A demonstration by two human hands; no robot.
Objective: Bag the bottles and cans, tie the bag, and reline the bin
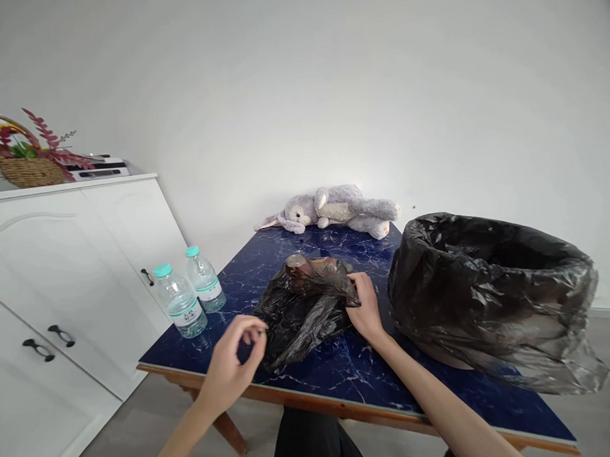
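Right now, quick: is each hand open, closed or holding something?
Left hand: nearly closed beside the crumpled black bag; whether it grips it cannot be told.
Right hand: closed, holding the right side of that bag.

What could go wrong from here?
1. The thin black bag might tear where the right hand grips it.
2. The front water bottle stands near the left edge of the table; the left hand could knock it over.
3. The big loose liner might snag the nearby right forearm.
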